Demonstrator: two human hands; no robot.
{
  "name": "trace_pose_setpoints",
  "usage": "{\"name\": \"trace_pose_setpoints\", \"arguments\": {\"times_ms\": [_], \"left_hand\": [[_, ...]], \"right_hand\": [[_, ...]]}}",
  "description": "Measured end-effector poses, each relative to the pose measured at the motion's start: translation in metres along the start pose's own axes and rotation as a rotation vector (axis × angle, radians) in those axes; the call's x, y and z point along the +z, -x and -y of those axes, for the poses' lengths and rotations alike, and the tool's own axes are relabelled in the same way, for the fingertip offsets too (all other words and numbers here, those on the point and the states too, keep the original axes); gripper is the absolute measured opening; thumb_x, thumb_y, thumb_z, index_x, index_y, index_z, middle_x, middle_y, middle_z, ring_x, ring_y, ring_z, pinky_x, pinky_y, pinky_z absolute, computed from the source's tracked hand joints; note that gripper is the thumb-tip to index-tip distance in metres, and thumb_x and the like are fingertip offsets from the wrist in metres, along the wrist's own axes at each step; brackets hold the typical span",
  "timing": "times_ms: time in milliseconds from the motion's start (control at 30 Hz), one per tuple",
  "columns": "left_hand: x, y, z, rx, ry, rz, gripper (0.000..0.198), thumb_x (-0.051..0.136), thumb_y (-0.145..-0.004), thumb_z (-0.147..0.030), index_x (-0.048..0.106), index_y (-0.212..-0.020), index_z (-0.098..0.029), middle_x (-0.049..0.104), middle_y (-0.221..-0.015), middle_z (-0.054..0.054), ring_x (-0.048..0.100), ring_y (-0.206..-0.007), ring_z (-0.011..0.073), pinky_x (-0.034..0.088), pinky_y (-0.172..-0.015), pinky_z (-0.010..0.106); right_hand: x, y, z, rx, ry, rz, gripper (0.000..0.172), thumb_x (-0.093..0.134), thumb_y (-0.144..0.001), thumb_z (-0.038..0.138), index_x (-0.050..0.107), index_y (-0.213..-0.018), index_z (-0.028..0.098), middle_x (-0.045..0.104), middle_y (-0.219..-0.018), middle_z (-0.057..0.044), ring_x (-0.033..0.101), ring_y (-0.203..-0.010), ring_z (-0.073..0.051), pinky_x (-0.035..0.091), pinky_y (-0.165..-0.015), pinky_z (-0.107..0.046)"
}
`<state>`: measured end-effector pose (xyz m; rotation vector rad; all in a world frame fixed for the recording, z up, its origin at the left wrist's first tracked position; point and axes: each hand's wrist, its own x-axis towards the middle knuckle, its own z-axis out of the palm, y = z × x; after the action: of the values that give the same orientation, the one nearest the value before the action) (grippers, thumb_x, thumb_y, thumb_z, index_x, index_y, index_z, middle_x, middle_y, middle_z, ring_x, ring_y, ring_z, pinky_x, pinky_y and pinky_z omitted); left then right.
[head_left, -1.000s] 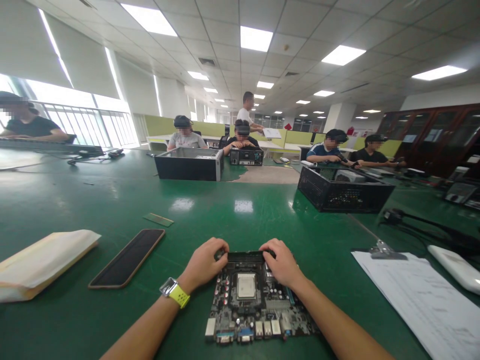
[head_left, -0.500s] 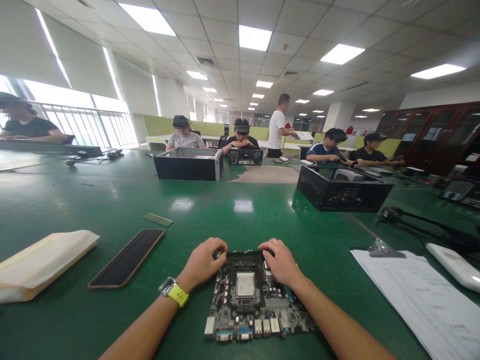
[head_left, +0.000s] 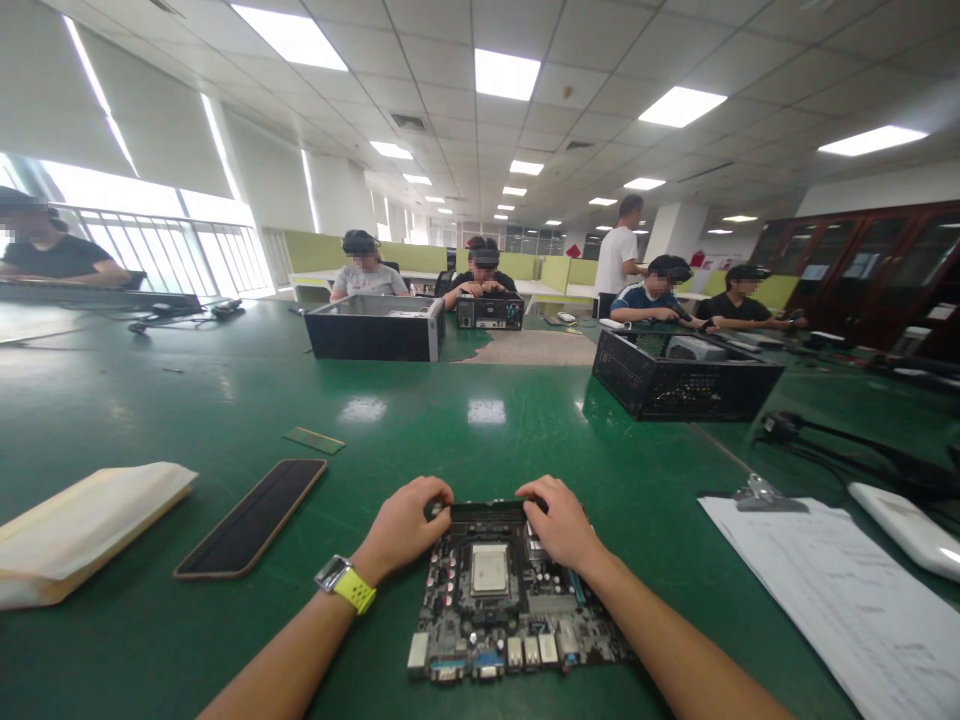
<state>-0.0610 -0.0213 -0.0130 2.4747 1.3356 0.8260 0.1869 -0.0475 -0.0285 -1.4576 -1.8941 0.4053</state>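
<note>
A computer motherboard (head_left: pixel 540 605) lies flat on the green table in front of me, its ports toward me and a square silver processor (head_left: pixel 490 569) in its socket. Curled at the far left corner of the board, my left hand (head_left: pixel 409 520) grips there with thumb and fingers. My right hand (head_left: pixel 559 520) has its thumb and fingers closed on the far edge, farther right. Between the two hands runs a long dark slot strip (head_left: pixel 487 510); its ends are hidden by my fingers. A thin green memory stick (head_left: pixel 315 438) lies on the table beyond my left hand.
Left of me lie a phone (head_left: pixel 251 518) and a paper packet (head_left: pixel 90 530). On the right are a clipboard (head_left: pixel 825 590), a white device (head_left: pixel 904 525) and black cables (head_left: pixel 847 450). Open computer cases (head_left: pixel 686 375) stand farther back, with several people seated beyond.
My hands keep nearly the same place on the motherboard. In the background, a standing person has moved to the right, behind a seated person.
</note>
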Motion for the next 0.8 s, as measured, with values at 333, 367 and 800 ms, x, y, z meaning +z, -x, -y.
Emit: {"name": "trace_pose_setpoints", "arguments": {"times_ms": [333, 367, 800], "left_hand": [[-0.001, 0.000, -0.001, -0.023, -0.004, 0.018, 0.012, 0.047, -0.075, -0.018, 0.059, -0.078, -0.020, 0.062, -0.080, 0.001, 0.057, -0.076, 0.0174, 0.043, -0.069, 0.027], [-0.001, 0.000, -0.001, -0.026, 0.003, 0.018, 0.012, 0.047, -0.075, -0.018, 0.059, -0.078, -0.020, 0.063, -0.080, 0.001, 0.057, -0.077, 0.0174, 0.043, -0.069, 0.027], [0.000, -0.002, 0.010, -0.075, 0.089, -0.144, 0.023, 0.049, -0.079, -0.030, 0.062, -0.096, -0.020, 0.067, -0.090, 0.003, 0.062, -0.083, 0.0186, 0.048, -0.075, 0.030]], "right_hand": [[0.001, 0.000, 0.000, -0.001, 0.005, 0.000, 0.021, 0.048, -0.080, 0.016, 0.066, -0.091, 0.019, 0.062, -0.090, -0.004, 0.053, -0.091, -0.016, 0.040, -0.085, -0.028], [0.001, 0.001, -0.001, 0.002, 0.005, 0.000, 0.021, 0.049, -0.080, 0.016, 0.066, -0.092, 0.019, 0.062, -0.090, -0.004, 0.053, -0.091, -0.016, 0.040, -0.085, -0.028], [-0.001, 0.038, 0.091, -0.106, 0.143, -0.007, 0.054, 0.051, -0.079, 0.058, 0.057, -0.119, 0.022, 0.054, -0.124, -0.011, 0.043, -0.117, -0.032, 0.029, -0.102, -0.049]]}}
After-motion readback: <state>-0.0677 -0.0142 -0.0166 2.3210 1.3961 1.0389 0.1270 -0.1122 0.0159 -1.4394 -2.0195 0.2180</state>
